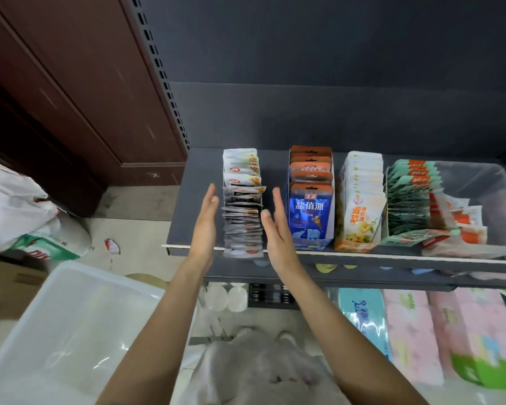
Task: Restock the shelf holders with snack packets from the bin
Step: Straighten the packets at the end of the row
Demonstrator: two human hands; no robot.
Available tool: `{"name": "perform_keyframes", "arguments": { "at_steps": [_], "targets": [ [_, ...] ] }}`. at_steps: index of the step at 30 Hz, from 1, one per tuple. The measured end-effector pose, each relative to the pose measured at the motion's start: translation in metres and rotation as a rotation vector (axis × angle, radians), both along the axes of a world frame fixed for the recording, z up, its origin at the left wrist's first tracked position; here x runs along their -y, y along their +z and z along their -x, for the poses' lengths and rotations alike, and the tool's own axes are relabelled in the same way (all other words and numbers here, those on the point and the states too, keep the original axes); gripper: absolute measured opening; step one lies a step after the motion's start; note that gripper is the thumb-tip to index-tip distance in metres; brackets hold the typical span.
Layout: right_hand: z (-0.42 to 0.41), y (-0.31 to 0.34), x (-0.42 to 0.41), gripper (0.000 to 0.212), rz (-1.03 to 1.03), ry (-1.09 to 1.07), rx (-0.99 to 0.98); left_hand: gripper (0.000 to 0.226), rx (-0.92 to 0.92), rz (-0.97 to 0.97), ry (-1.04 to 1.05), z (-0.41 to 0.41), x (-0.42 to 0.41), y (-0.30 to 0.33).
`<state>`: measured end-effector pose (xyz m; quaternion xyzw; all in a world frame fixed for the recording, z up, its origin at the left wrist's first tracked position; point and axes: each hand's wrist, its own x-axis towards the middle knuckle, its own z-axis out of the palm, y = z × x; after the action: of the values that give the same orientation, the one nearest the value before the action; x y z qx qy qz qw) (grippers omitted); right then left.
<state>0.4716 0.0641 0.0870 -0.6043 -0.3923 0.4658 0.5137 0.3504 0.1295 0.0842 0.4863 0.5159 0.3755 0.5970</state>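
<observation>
A long row of white and grey snack packets [242,206] stands upright on the dark shelf [184,223], running from back to front edge. My left hand [205,229] is flat with straight fingers just left of the row. Just right of the row, my right hand [278,232] is also flat, palm facing the packets. Neither hand holds anything. A clear plastic bin [70,325] sits at the lower left and looks empty.
Right of the row stand a holder of blue packets [310,211], a holder of white and yellow packets [360,206], green packets [409,200] and a clear tub [479,182]. Tissue packs [409,331] fill the lower shelf. White bags [15,206] lie on the floor at left.
</observation>
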Motion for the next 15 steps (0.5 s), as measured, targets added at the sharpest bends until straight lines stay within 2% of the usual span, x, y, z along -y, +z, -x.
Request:
{"name": "perform_keyframes", "arguments": {
  "at_steps": [5,12,15],
  "targets": [
    [0.013,0.003,-0.032,0.069,0.019,0.012,0.046,0.051,0.062,-0.006,-0.141,-0.007,-0.017,0.002],
    [0.014,0.0,-0.04,0.064,-0.048,0.034,0.188,0.054,0.126,0.052,-0.209,-0.007,-0.023,-0.005],
    [0.003,0.0,-0.043,0.064,-0.031,0.053,0.316,0.054,0.137,0.039,-0.222,-0.006,-0.027,-0.003]
  ]
}}
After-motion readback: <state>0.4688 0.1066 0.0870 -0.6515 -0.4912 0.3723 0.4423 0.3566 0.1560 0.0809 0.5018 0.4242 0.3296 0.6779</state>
